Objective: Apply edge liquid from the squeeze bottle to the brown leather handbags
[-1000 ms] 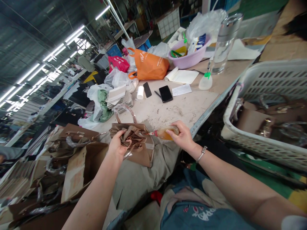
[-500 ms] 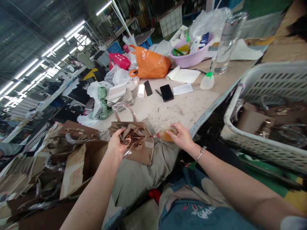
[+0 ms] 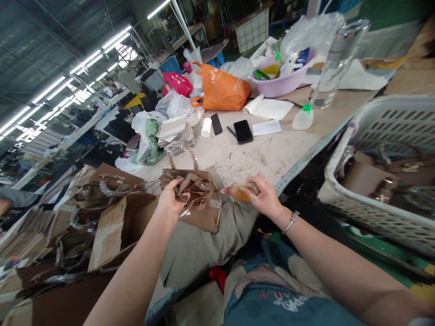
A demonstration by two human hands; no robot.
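Note:
A brown handbag (image 3: 205,217) with a plastic-wrapped handle lies on grey cloth at the table's near edge. My left hand (image 3: 171,199) is closed on its bunched brown lining (image 3: 192,184), which is pulled up out of the bag's opening. In my right hand (image 3: 267,197) is a squeeze bottle (image 3: 241,191) of amber liquid, probably glue, held on its side. The bottle's narrow red tip points left, close to the bag's upper right edge; whether it touches cannot be told.
Brown bags and an open cardboard box (image 3: 112,231) crowd the left. A white plastic basket (image 3: 374,194) of bags stands right. On the table are a phone (image 3: 243,131), an orange bag (image 3: 224,88), a purple basin (image 3: 283,86) and a clear water bottle (image 3: 335,68).
The whole view has shifted, so things appear slightly farther right. Both hands keep their holds, and the bottle's tip stays near the bag's edge.

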